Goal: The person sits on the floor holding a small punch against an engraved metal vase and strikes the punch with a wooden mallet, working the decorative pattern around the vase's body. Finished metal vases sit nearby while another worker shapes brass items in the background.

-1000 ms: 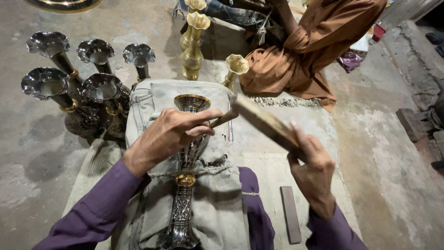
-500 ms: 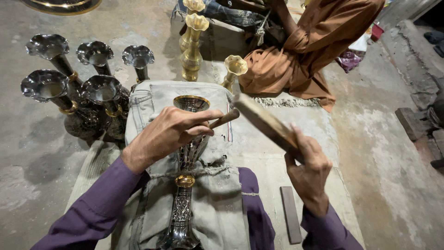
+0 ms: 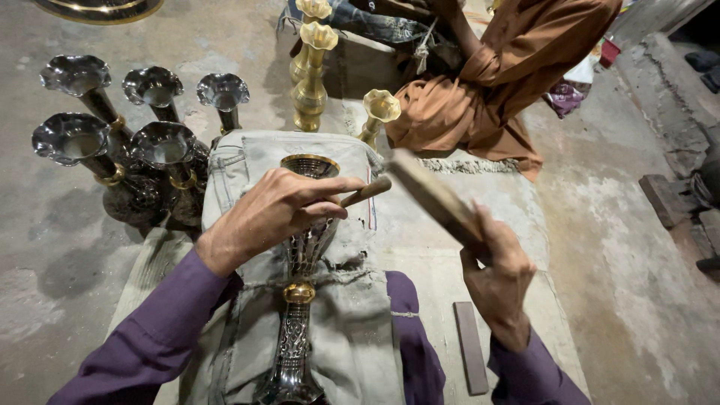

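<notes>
Across the person's lap, on a grey cloth [image 3: 330, 352], lies a tall engraved metal vase [image 3: 300, 300], its long axis running straight away from the body: the foot near the bottom edge of the view, the flared mouth at the far end, a brass ring at mid-stem. The left hand [image 3: 281, 210] rests on the upper body of the vase, fingers closed around a thin chisel-like tool [image 3: 365, 192] whose shaft points to the right and slightly up. The right hand [image 3: 495, 266] is off to the right of the vase, gripping a flat wooden beater [image 3: 431, 195] raised at a slant, its far end just beside the butt of the tool; whether they touch I cannot tell. So the left hand is on the vase, the right well clear of it.

Against the picture of half a second ago, the beater's head has come closer to the tool's end, while the left hand and vase lie as they did.

Dark fluted vases [image 3: 120, 142] stand at the left, brass vases [image 3: 311, 75] beyond, and a person in brown cloth [image 3: 495, 97] sits behind. A flat bar [image 3: 471, 349] lies on the floor at the right.
</notes>
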Demonstrator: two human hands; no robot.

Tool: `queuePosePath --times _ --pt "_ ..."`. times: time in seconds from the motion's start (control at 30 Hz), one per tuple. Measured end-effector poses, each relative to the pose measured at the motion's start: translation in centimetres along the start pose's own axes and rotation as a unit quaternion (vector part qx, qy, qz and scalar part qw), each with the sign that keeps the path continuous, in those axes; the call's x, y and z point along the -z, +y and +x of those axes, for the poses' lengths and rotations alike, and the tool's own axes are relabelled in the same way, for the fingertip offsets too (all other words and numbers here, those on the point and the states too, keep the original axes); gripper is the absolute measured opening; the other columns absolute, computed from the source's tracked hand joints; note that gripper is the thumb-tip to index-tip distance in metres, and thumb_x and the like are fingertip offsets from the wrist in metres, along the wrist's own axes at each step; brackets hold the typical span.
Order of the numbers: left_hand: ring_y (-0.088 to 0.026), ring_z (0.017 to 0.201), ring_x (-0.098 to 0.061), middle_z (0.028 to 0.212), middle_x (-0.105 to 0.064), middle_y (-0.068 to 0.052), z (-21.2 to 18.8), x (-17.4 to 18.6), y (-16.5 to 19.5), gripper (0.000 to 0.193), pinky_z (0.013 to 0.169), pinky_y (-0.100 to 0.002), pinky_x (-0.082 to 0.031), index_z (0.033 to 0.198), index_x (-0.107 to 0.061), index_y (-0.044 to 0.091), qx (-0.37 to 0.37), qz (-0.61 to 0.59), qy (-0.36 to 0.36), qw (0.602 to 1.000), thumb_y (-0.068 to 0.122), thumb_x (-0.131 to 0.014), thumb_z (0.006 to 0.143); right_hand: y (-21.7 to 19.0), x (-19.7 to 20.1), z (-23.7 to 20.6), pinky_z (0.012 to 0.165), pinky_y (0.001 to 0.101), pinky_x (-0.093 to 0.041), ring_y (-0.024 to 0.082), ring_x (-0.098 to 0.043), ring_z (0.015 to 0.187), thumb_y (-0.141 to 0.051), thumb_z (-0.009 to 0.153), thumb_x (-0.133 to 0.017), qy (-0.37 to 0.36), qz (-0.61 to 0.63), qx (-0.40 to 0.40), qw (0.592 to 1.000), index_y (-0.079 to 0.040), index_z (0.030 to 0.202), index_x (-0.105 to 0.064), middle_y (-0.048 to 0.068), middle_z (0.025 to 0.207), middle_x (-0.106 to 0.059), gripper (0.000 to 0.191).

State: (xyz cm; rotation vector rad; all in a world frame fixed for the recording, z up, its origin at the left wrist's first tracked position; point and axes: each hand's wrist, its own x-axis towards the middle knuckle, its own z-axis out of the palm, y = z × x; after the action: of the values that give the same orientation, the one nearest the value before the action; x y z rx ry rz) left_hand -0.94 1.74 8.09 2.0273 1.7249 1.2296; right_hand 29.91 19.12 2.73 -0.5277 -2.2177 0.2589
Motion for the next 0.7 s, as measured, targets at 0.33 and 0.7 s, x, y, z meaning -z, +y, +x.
queuePosePath --times 0.33,0.7 --pt "-0.020 0.058 -0.069 0.080 -0.078 -0.005 0.1 -0.2 -0.1 0.049 0.058 -0.039 -0.053 0.137 -0.065 0.029 0.031 0.026 -0.018 0.999 0.029 -0.073 0.088 0.2 -1.0 -1.0 0.083 0.0263 -0.057 0.012 -0.068 0.095 0.001 0.095 -0.069 0.058 0.199 -0.104 0.973 -0.008 0.131 -0.053 0.007 0.109 -0.070 0.040" --pt "-0.021 0.071 -0.073 0.088 -0.079 -0.007 0.6 0.1 -0.2 0.047 0.064 -0.037 -0.055 0.137 -0.063 0.021 -0.035 -0.003 0.006 0.999 0.022 -0.073 0.091 -1.2 -0.2 -0.4 0.077 0.0404 -0.059 0.032 -0.075 0.093 0.003 0.077 -0.069 -0.090 -0.029 -0.104 0.990 -0.012 0.145 -0.055 0.020 0.110 -0.074 0.071"
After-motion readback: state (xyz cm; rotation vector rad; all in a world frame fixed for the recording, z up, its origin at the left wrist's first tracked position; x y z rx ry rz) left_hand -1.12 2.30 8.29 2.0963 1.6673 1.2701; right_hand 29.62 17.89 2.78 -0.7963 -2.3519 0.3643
